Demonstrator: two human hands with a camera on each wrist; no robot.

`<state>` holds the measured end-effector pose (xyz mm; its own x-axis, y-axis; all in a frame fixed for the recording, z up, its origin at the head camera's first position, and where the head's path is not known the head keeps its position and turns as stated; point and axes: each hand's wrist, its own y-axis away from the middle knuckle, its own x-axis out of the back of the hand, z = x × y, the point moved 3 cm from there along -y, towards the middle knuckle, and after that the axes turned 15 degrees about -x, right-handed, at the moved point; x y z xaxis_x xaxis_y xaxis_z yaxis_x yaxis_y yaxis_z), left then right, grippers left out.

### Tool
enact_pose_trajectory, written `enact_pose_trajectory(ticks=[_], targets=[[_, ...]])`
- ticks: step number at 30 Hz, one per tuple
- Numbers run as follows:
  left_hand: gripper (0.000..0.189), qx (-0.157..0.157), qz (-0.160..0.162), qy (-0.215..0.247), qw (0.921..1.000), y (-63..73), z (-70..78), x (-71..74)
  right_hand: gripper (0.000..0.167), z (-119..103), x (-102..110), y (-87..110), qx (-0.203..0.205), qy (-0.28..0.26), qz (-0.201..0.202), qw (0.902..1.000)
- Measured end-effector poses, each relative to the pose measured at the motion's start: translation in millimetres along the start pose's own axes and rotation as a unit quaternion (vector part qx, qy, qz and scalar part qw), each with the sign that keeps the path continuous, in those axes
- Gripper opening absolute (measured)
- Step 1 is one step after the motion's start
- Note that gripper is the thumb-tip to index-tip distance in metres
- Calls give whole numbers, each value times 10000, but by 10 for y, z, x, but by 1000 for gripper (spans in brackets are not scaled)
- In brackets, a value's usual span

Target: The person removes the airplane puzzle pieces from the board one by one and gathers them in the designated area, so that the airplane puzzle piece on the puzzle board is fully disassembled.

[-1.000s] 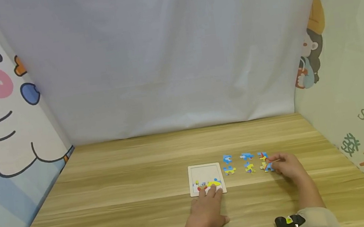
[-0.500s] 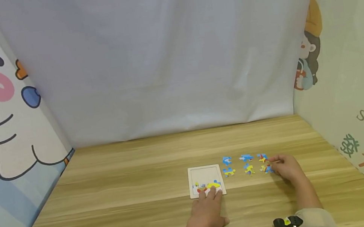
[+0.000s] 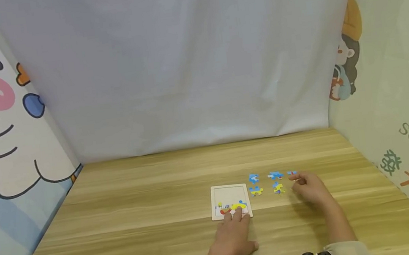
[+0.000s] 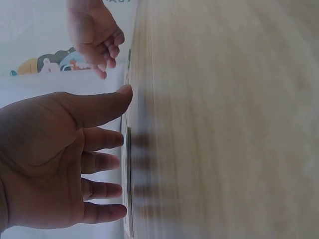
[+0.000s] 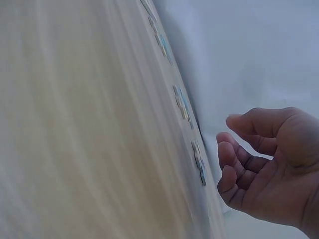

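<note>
My left hand rests with straight, spread fingers on the lower edge of a square puzzle board. Colourful pieces fill the board's lower strip, partly under the fingertips. To the right, my right hand hovers at the rightmost loose pieces, index finger pointing left over a blue-and-red jigsaw piece. It covers the lower right piece in the head view. In the right wrist view, nothing shows between the loosely curled fingers and the thumb; a jigsaw piece lies flat beside them.
Between board and right hand lie more jigsaw pieces: two blue ones, left and middle, above two blue-and-yellow ones, left and middle. A grey-white curtain hangs behind the wooden table; printed panels flank it.
My right hand has shifted slightly left over the rightmost pieces, hiding the lower one that showed before. The left hand has stayed on the board.
</note>
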<state>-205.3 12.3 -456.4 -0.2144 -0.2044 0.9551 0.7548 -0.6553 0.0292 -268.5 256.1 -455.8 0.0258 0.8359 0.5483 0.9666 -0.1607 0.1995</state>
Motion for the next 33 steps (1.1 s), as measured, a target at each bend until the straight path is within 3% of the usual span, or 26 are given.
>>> enact_pose_trajectory(ticks=[9, 23, 33], targets=[[69, 77, 116, -88, 9999, 68, -50, 16, 29, -247, -237, 34, 425, 57, -347, 9985], [74, 299, -45, -176, 9994, 149, -96, 57, 24, -596, -734, -64, 902, 202, -851, 9921], [74, 458, -104, -664, 9967, 118, -43, 24, 22, -746, -1059, -136, 1105, 229, -1328, 9847]])
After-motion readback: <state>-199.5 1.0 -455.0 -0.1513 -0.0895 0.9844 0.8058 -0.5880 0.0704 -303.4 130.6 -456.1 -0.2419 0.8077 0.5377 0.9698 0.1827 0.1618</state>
